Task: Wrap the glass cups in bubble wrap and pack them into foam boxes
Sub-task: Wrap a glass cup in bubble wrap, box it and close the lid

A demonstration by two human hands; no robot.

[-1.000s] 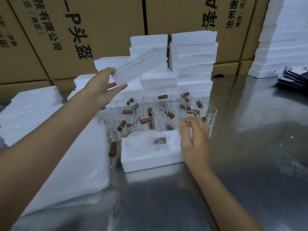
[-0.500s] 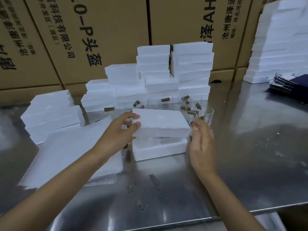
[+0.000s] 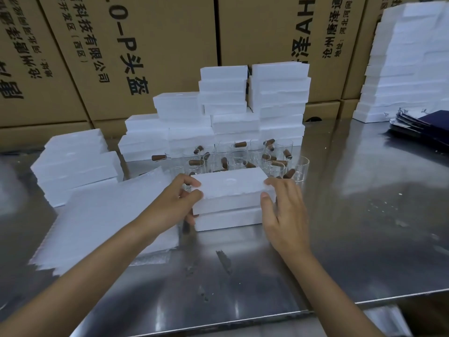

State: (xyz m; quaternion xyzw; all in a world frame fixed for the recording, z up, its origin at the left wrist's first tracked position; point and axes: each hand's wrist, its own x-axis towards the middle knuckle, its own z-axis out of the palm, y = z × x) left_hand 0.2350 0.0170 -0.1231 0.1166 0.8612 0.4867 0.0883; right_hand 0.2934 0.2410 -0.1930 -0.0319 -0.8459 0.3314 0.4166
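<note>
A white foam lid [image 3: 230, 187] sits on top of the foam box base [image 3: 228, 218] in the middle of the steel table [image 3: 364, 239]. My left hand [image 3: 175, 203] grips the lid's left end, thumb on top and fingers round the edge. At the lid's right end my right hand [image 3: 284, 210] holds the corner, fingers on top and thumb against the side. The wrapped cup inside is hidden. Several glass cups with brown handles [image 3: 243, 159] stand just behind the box. A stack of bubble wrap sheets [image 3: 109, 220] lies to the left.
Stacks of white foam boxes [image 3: 243, 110] rise behind the cups, with more foam boxes at the left [image 3: 75, 164] and the far right [image 3: 408, 64]. Large cardboard cartons [image 3: 145, 45] form the back wall. Dark flat packs [image 3: 422, 127] lie at the right. The table's front edge runs low across the view.
My left hand brought the foam lid down from the air onto the box holding the wrapped cup. My right hand moved from the box's rim to the lid's right end.
</note>
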